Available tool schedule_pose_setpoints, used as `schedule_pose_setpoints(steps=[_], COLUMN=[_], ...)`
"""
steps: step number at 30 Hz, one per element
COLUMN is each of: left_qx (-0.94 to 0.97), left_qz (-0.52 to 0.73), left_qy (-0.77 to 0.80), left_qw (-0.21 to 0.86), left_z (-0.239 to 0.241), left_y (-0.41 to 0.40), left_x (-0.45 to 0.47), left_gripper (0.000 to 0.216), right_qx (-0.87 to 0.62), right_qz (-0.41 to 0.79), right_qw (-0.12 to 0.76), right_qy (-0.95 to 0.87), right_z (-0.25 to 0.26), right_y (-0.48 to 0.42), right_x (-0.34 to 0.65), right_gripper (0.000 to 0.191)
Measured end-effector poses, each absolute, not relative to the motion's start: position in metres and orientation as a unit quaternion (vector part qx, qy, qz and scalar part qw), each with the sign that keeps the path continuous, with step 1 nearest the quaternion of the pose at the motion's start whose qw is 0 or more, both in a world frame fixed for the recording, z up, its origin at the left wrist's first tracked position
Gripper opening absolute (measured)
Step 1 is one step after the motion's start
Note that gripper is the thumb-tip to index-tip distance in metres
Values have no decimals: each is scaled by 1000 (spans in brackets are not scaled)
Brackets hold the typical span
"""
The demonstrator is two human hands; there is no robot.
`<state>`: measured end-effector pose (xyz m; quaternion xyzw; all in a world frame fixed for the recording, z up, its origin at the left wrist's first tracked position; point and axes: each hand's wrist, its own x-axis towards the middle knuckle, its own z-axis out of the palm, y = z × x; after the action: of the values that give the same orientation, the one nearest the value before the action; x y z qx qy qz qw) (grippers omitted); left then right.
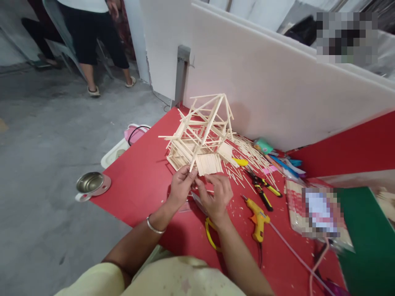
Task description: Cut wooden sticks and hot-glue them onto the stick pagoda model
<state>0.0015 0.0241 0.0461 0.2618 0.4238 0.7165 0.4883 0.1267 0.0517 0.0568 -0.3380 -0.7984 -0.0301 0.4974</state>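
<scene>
A house-like model (203, 131) of thin wooden sticks stands on the red table, with an open roof frame above and a slatted panel (210, 164) at its near side. My left hand (181, 186) has thumb and fingers closed on the lower end of a slanting stick of this model. Close beside it, my right hand (217, 194) is just below the slatted panel, fingers bent and thumb apart from them; I see nothing held in it. Yellow-handled scissors (211, 236) lie under my right hand, partly hidden by the wrist.
Right of my hands lie a yellow glue gun (259, 220) and black-and-yellow cutters (262, 189). Loose sticks (249, 152) spread behind them. A metal cup (94, 183) stands at the left table edge. A white board (262, 82) rises behind; a person (92, 37) stands beyond.
</scene>
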Motion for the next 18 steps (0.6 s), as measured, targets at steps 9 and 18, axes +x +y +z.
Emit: schedule_pose_setpoints(steps=[9,18], left_qx=[264,284], left_qz=[720,688], left_qy=[414,453], left_qw=[491,491], left_z=[37,28], left_y=[25,1], left_x=[2,2], left_gripper=[36,43], right_qx=[-335,-326], right_qz=[-38,-36], right_qw=[501,516], right_qy=[-797,-791], right_z=[64,70], right_y=[42,18], right_x=[124,135], right_gripper=[33,25])
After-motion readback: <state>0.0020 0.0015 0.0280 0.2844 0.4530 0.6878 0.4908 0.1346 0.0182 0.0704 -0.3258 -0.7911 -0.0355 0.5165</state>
